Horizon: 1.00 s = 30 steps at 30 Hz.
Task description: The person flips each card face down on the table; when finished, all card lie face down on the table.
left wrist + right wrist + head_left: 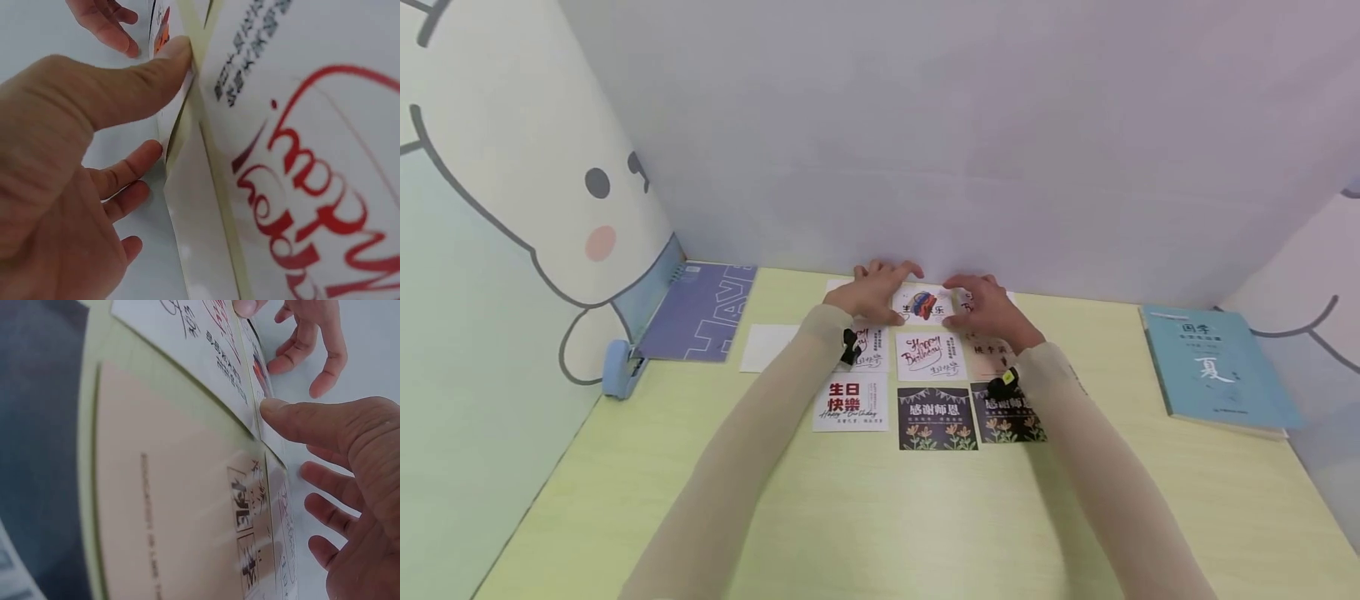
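A white card with a red and blue picture (922, 304) lies in the middle of the back row, between both hands. My left hand (872, 293) is at its left side, thumb at the near left corner and fingers spread toward the wall. The left wrist view has the thumb (140, 84) pressing at the card's edge, its fingers beyond. On the other side, my right hand (988, 310) touches the near right corner with its thumb (306, 419), its other fingers loosely bent over the neighbouring card. A Happy Birthday card (931, 357) lies just in front.
Nearer me are a red-lettered birthday card (850, 402) and two dark flower cards (937, 419). A blank white card (765, 347) lies left. Beyond it are a purple notebook (696, 312) and a blue clamp-like object (619, 369). A blue book (1221, 371) lies right.
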Available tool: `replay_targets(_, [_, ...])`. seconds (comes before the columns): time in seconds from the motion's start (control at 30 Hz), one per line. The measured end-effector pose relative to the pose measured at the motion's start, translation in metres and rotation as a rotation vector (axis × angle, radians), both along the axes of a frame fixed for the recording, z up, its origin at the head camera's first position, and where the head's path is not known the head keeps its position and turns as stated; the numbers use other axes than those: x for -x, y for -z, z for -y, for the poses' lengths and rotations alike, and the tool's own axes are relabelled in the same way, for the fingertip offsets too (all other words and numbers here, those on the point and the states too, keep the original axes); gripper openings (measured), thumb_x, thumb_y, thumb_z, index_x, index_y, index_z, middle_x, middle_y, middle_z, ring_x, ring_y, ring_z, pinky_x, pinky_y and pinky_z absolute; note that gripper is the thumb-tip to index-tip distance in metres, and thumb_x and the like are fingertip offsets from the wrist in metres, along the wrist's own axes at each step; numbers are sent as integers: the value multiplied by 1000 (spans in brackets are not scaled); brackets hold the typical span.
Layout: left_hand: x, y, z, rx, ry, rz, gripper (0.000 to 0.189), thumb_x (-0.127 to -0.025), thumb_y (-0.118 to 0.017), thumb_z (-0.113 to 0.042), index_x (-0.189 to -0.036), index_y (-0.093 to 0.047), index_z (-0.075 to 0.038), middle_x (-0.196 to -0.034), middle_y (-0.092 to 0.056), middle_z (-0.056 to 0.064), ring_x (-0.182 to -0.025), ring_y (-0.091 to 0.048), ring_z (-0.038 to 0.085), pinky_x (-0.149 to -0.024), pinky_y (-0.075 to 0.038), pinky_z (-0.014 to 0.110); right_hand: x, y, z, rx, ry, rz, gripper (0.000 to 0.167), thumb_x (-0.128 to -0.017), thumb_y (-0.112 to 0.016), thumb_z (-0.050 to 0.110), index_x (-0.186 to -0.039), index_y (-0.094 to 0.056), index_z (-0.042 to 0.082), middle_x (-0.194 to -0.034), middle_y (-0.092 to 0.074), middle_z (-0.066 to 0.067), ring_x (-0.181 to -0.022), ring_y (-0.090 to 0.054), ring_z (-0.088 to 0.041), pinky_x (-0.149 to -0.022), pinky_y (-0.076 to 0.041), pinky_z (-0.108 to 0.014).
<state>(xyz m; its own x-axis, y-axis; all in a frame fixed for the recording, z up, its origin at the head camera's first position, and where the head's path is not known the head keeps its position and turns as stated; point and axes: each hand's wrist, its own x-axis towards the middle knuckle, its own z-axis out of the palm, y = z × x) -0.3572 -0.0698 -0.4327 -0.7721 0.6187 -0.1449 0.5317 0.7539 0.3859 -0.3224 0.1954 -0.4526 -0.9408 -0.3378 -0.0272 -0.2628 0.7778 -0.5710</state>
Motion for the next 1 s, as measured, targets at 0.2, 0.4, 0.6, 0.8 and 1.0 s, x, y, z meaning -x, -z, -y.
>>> replay_targets(0.2, [0,5,0,-28,9,-45,89,-89,-87,-29,-159,-32,-36,-159,-41,15,-148,-28,37,-117,-22,59,0,-1,-1,-21,9,49,88,-88,-89,31,-163,-46,16,-164,-49,-18,-149,-37,-43,-121,-29,-69])
replay_targets(0.4, [-2,8,1,-67,2,-51,87,-89,-88,-30,-158,-34,-34,-159,-40,15,-149,-25,37,-116,-21,59,1,-2,-3,-42,-4,41,98,-85,-92,28,-166,-38,22,-167,-44,-17,-151,-34,-41,-122,-23,-67])
replay_targets(0.6, [-3,9,1,-63,-3,-38,87,-90,-86,-33,-159,-32,-34,-160,-40,14,-150,-27,36,-117,-22,58,-2,-7,-3,-12,-39,-16,106,-81,-95,22,-167,-35,22,-167,-45,-16,-150,-33,-40,-121,-21,-63])
replay_targets(0.8, [-5,7,-2,-95,18,-29,92,-90,-86,-34,-162,-30,-33,-164,-40,10,-155,-28,35,-124,-21,57,-5,-11,-5,0,-45,-51,107,-81,-95,23,-168,-33,27,-166,-48,-11,-149,-35,-38,-119,-22,-62])
replay_targets(1.0, [-9,2,-18,-132,89,-59,100,-89,-88,-38,-167,-25,-31,-174,-36,1,-161,-32,29,-131,-19,57,-5,-11,-7,8,-34,-65,105,-83,-92,27,-168,-31,27,-166,-50,-10,-149,-36,-38,-121,-20,-65])
